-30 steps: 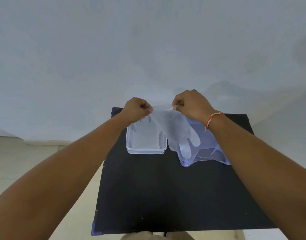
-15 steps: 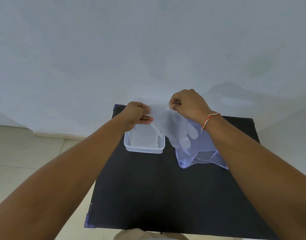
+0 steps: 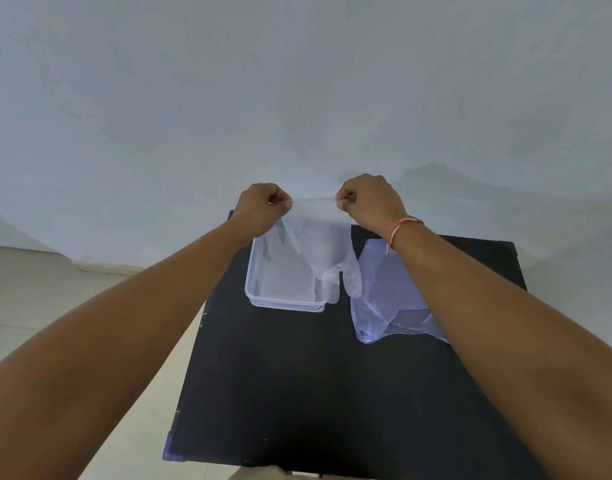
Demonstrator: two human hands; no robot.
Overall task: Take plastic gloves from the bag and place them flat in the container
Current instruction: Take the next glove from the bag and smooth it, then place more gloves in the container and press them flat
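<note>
A clear plastic glove (image 3: 320,244) hangs stretched between my two hands, fingers pointing down. My left hand (image 3: 261,207) pinches one corner of its cuff and my right hand (image 3: 368,199) pinches the other. The glove hangs over the right half of a clear rectangular container (image 3: 256,299) on the black table, its fingertips dangling past the container's right rim. A pale blue plastic bag (image 3: 391,306) lies crumpled on the table to the right of the container, partly hidden under my right forearm.
The black table (image 3: 315,393) stands against a plain white wall (image 3: 297,98). Its left edge drops off to a light tiled floor (image 3: 37,306). The near half of the table is bare black surface.
Both hands carried the glove leftward, from above the bag to above the container. My left hand has closed tighter on the cuff, and the cuff is pulled straight between the hands.
</note>
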